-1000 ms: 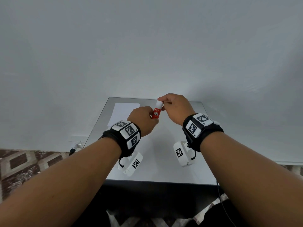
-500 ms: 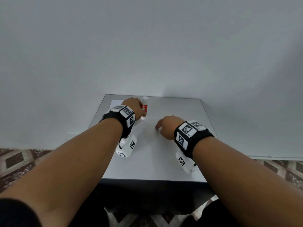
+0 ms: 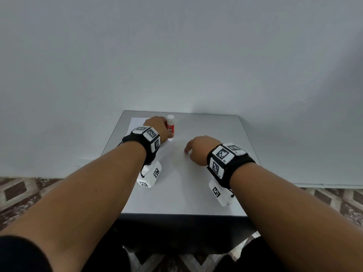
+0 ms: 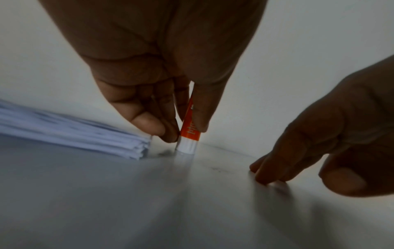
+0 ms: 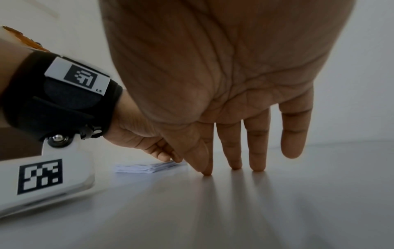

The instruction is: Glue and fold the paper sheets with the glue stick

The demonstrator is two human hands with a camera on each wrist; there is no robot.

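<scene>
Pinching cylindrical red glue stick (image 4: 188, 129), left hand (image 3: 157, 126), stacked white paper sheets (image 4: 85, 134)

I sit at a small grey table (image 3: 206, 130) with a dark front edge, pushed up against a plain pale wall (image 3: 180, 55) at twelve o'clock. The wall fills most of what I see, evenly lit, dimmer toward its corners. At nine and three o'clock a brown and cream diamond-patterned floor (image 3: 17, 195) runs under the table.
</scene>
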